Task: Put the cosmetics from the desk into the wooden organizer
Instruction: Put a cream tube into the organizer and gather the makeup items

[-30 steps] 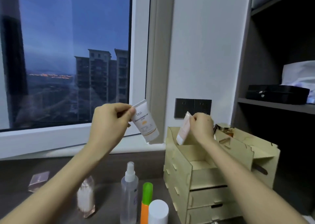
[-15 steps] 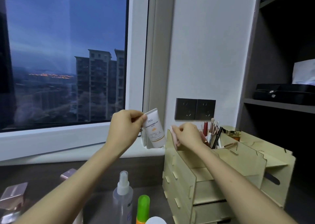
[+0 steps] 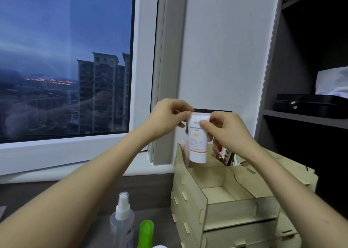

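Both hands [image 3: 195,125] holding white tube [image 3: 198,144] above wooden organizer [image 3: 190,195], front compartment empty

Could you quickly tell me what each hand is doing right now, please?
Left hand: closed on the top of the white tube.
Right hand: closed on the same tube.

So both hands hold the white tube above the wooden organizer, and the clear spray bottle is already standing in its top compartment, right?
Not quite. In the head view the clear spray bottle stands on the desk, left of the wooden organizer. The left hand and right hand do hold the white tube above it.
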{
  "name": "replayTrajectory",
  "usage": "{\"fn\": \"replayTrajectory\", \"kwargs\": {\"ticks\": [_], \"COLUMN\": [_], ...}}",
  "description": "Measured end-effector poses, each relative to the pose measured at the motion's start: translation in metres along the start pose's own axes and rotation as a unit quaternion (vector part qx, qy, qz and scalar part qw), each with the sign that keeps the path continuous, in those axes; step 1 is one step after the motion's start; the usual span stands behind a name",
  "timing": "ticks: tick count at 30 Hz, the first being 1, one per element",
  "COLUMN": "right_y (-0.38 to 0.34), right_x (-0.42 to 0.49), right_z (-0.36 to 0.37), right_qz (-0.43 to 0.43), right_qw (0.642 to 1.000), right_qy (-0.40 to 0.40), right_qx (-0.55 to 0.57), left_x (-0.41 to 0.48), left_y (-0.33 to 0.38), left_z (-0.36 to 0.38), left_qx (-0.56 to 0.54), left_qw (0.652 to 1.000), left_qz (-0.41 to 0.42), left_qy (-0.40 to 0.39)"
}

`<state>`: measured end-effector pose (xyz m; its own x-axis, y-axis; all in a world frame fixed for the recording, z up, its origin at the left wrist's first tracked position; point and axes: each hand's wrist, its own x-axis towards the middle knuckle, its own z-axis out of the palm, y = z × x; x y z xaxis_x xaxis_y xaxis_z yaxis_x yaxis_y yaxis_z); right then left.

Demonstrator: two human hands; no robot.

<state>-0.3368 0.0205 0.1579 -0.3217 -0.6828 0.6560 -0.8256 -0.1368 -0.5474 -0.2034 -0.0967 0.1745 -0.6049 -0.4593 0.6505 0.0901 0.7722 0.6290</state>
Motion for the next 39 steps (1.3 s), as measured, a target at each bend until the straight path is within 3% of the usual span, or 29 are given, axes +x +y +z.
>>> {"fn": "replayTrajectory", "kwargs": {"ticks": [4,6,9,12,24,39], "right_y": [0.029,0.044,0.060,0.071,0.074,0.073], "right_x": [0.005,0.008,0.012,0.015,0.004,-0.006], "right_z": [0.006,0.019,0.044,0.065,0.074,0.073], "right_qz": [0.054,0.080,0.109,0.137,0.178,0.138], "right_qw": [0.989,0.982,0.979,0.977,0.977,0.967], "right_qy": [0.123,0.145,0.115,0.067,-0.062,-0.068], "right_qx": [-0.063,-0.091,-0.132,-0.146,-0.100,-0.202], "left_x": [0.004,0.001,0.001,0.003,-0.005,-0.012], "left_y": [-0.024,-0.040,-0.057,-0.066,-0.086,-0.073], "left_z": [0.020,0.032,0.051,0.062,0.049,0.048], "left_qx": [0.100,0.169,0.274,0.325,0.343,0.311], "left_qw": [0.994,0.984,0.952,0.931,0.924,0.930], "left_qz": [-0.030,-0.050,-0.079,-0.084,-0.101,-0.137], "left_qy": [0.023,-0.011,-0.106,-0.142,-0.134,-0.140]}}
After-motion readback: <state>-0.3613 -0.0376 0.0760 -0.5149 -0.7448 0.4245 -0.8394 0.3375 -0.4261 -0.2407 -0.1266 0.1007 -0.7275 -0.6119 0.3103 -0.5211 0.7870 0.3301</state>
